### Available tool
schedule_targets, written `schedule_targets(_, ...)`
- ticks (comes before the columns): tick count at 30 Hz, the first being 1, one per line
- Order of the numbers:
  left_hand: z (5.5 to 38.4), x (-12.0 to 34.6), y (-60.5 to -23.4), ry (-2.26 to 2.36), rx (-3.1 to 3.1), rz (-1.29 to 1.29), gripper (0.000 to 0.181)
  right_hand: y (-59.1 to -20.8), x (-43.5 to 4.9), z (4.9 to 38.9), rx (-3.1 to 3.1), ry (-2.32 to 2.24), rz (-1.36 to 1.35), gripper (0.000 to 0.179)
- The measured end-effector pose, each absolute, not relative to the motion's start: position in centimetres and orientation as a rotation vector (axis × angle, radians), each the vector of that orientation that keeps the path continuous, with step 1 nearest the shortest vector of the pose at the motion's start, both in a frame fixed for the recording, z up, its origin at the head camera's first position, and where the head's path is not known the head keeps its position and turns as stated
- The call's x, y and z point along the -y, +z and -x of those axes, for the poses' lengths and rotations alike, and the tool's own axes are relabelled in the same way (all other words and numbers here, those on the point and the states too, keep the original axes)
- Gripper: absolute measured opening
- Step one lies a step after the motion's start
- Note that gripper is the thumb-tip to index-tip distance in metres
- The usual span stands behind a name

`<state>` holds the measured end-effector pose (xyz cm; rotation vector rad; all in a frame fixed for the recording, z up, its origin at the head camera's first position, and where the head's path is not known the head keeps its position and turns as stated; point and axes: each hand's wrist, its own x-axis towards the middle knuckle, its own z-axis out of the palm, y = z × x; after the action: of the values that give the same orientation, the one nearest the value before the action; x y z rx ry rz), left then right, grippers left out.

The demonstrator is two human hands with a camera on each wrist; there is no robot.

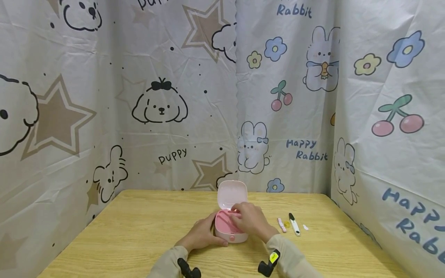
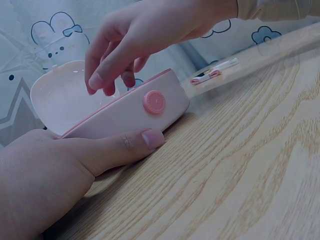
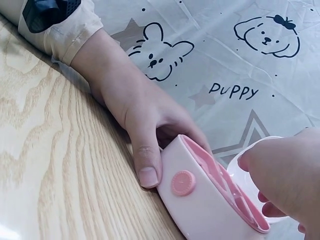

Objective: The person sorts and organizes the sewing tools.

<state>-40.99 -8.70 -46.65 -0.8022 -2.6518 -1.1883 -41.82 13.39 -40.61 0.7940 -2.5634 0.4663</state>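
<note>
A small pale pink box stands on the table with its rounded lid raised at the back. A round pink button sits on its front. Inside lies a deeper pink divided tray. My left hand grips the box's left side, its thumb along the front in the left wrist view; its other fingers are mostly hidden. Over the tray is my right hand, fingers loosely bent and pointing down. Nothing shows between them in the left wrist view.
To the box's right lie a pink-and-white strip-like item, a small yellow item, a slim white tool with a black end and a small white piece. Printed curtains surround the wooden table.
</note>
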Motion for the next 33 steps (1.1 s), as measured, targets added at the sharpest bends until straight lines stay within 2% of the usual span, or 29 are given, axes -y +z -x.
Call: schedule_targets(33,40.8,8.6,-46.5,-1.219,2.645,0.809,0.116,-40.0,-19.7,42.4,2.572,0.576,-0.533,0.019)
